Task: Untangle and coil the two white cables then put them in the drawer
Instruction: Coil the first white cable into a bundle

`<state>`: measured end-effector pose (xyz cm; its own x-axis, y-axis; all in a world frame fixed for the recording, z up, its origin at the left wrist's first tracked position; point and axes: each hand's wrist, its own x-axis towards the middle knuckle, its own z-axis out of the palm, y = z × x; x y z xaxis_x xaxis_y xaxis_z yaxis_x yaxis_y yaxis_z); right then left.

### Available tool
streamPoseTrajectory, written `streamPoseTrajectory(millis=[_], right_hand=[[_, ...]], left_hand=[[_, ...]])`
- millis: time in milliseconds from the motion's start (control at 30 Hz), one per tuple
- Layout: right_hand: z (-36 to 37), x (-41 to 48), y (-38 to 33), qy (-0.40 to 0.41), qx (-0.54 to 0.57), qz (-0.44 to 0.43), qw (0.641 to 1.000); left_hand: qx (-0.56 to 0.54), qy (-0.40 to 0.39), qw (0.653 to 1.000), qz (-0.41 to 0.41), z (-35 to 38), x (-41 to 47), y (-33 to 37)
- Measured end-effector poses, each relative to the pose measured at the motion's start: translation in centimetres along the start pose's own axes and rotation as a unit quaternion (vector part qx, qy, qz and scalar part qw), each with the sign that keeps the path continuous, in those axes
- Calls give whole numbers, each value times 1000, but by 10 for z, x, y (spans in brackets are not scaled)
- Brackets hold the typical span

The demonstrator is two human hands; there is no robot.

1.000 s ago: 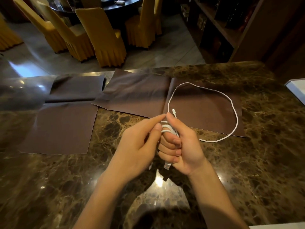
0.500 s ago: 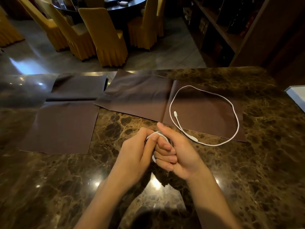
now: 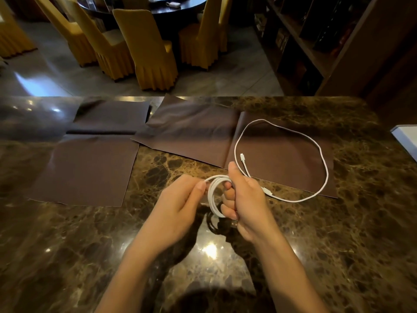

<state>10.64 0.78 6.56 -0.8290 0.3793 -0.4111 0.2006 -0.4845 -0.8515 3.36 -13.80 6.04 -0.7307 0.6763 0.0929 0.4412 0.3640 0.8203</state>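
Observation:
A coiled white cable [image 3: 213, 195] hangs in a few loops between my hands above the marble table [image 3: 338, 245]. My right hand [image 3: 246, 199] is closed around the coil's right side, with a plug end sticking out below the fist. My left hand [image 3: 180, 206] pinches the coil's upper left strand between thumb and fingers. A second white cable [image 3: 316, 145] lies loose in one wide loop on a brown mat [image 3: 282, 159] just beyond my right hand, both its plugs lying near that hand. No drawer is in sight.
More brown mats [image 3: 85, 168] lie at the left and centre back. A white object's corner [image 3: 404, 138] shows at the right edge. Yellow-covered chairs [image 3: 149, 53] and a dark shelf unit [image 3: 316, 41] stand beyond the table.
The coil has opened from a tight bundle in my right fist into wider loops, and my left hand has shifted left and now pinches the upper strand. The loose cable has not moved.

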Motion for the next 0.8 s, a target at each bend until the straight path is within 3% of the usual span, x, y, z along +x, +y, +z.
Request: streamPoseTrajectory(millis=[133,300,433,567,700,800], right_hand=[[0,0,0,27,-18,4,999],[3,-4,-5,19,-70,-26,997],[8,-6,-6,7,-82,-30,996],[9,-3,0,-7,-105,-38,994],[6,2,10,19,-88,-36,995],[2,5,12,41,-77,-39,995]], left_hand=[[39,-71,996,-34,6,-14,-8],[-96,38,993,-62,15,-12,-5],[-217,144,961,-98,19,0,3],[-293,198,924,-148,26,11,2],[-391,135,890,-190,26,14,3],[-392,39,900,-186,26,8,8]])
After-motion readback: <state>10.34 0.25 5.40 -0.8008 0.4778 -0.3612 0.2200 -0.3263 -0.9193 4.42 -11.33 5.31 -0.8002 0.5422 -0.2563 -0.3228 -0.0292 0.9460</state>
